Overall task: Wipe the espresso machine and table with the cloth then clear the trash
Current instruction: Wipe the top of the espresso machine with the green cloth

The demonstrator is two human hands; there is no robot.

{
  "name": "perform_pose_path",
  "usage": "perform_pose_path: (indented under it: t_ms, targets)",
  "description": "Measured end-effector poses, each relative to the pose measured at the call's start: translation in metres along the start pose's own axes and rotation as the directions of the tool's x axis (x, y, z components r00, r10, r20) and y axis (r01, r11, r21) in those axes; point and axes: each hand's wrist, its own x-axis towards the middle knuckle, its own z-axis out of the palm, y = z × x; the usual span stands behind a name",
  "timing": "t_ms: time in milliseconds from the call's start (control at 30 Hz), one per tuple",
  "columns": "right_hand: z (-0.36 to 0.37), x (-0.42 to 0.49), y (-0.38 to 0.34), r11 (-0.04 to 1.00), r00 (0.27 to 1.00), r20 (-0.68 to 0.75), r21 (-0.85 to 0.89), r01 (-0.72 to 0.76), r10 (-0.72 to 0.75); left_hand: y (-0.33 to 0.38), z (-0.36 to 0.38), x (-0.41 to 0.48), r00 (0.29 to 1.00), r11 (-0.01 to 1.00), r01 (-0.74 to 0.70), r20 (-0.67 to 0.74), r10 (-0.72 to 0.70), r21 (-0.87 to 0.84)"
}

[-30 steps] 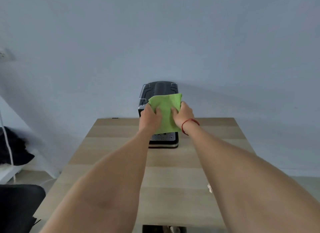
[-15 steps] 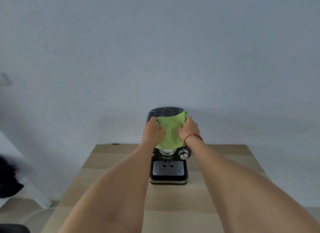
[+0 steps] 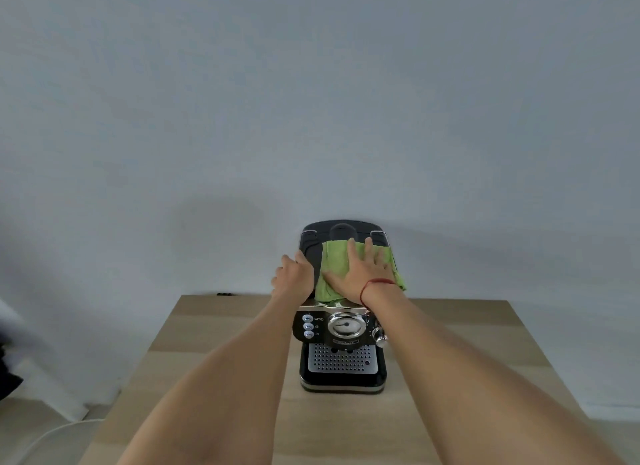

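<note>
The cloth (image 3: 331, 269) has gone from bunched up to spread on top of the espresso machine (image 3: 343, 360) mid-frame, right hand (image 3: 362, 274) flat on it, left hand (image 3: 294, 279) gripping the machine's left edge.

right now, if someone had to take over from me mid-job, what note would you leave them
Right hand: flat, fingers spread, pressing the green cloth on the top of the espresso machine.
Left hand: gripping the machine's top left edge, steadying it.
The machine stands at the far middle of the table, against the wall.
Done: wiping of the top is under way; how much is clean cannot be told.
Left: the rest of the machine, then the table, then the trash; no trash is in view.
</note>
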Motion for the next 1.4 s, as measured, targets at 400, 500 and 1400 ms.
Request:
perform_pose_path:
  t_ms: [400,500,1400]
  targets:
    - [0.002,0.019,-0.032,0.894,0.97,-0.146,0.381,0.237,-0.195,-0.005,0.009,0.011,0.997,0.955,0.072,0.007,-0.073,-0.288]
    - [-0.018,0.023,-0.024,0.73,0.988,-0.121,0.666,0.152,-0.096,-0.007,0.009,0.009,0.997,0.956,0.079,0.002,-0.082,-0.282]
    - [0.004,0.051,-0.025,0.85,0.847,-0.116,-0.182,0.494,-0.518,-0.018,0.017,0.022,0.995,0.977,0.038,-0.084,-0.056,-0.209]
